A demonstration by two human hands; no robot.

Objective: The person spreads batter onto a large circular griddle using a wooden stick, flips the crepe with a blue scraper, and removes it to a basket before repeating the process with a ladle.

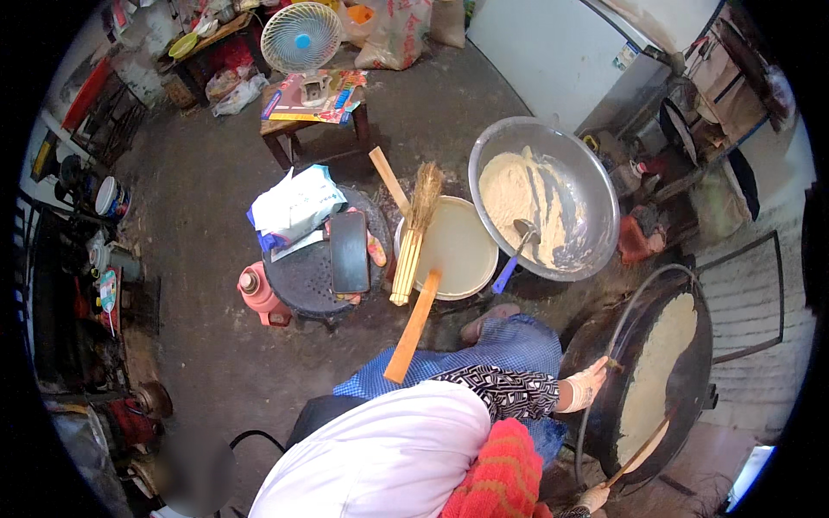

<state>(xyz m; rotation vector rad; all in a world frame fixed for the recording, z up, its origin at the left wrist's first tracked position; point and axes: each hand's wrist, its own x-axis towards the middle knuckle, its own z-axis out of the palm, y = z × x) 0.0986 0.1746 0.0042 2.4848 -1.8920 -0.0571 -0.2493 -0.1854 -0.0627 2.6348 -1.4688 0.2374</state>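
At the lower right, a round black griddle (pixel 606 413) carries a pale layer of batter (pixel 658 380) spread along its far side. My left hand (pixel 587 386), in a pale glove, is at the griddle's near rim with fingers pressed together. A small brownish thing shows by its fingertips, too small to name. Near the bottom edge, my right hand (pixel 594 498) is closed round the end of a thin wooden spatula (pixel 639 455), which reaches over the batter. Part of the right hand is cut off by clothing and the rim of the view.
A large metal bowl (pixel 596 207) holds batter and a blue-handled ladle (pixel 511 265). Beside it, a bucket (pixel 462 246) of cloudy liquid bears a straw brush (pixel 420 226) and wooden slats. A round black stand (pixel 298 281) holds packets and a phone (pixel 349 252). A fan (pixel 301 40) stands on a stool.
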